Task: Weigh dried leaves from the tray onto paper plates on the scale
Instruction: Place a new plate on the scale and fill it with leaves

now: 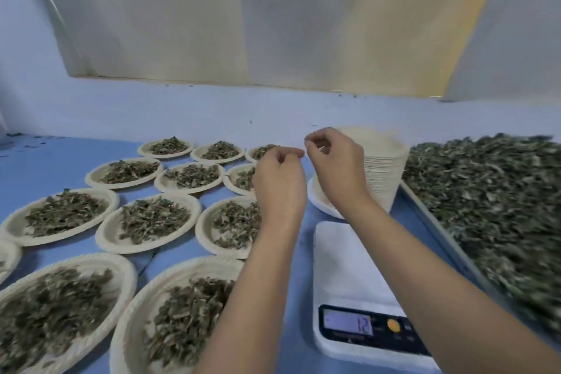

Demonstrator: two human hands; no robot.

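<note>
A white digital scale point(349, 255) lies at the lower right with a bare platform, and its display point(349, 322) reads 12. To its right is a grey metal tray point(434, 222) heaped with dried leaves point(491, 191). A tall stack of empty paper plates point(385, 170) stands behind the scale, and a single empty paper plate point(318, 197) lies at its foot. My left hand point(280, 182) and my right hand point(334, 164) hover side by side just left of the stack. Both have their fingertips pinched together, and I see nothing held between them.
Several paper plates filled with dried leaves point(151, 218) cover the blue table point(303, 297) on the left, from the front edge to the back. A pale cloth or board point(243, 24) hangs on the wall behind. Leaf crumbs lie at the far left.
</note>
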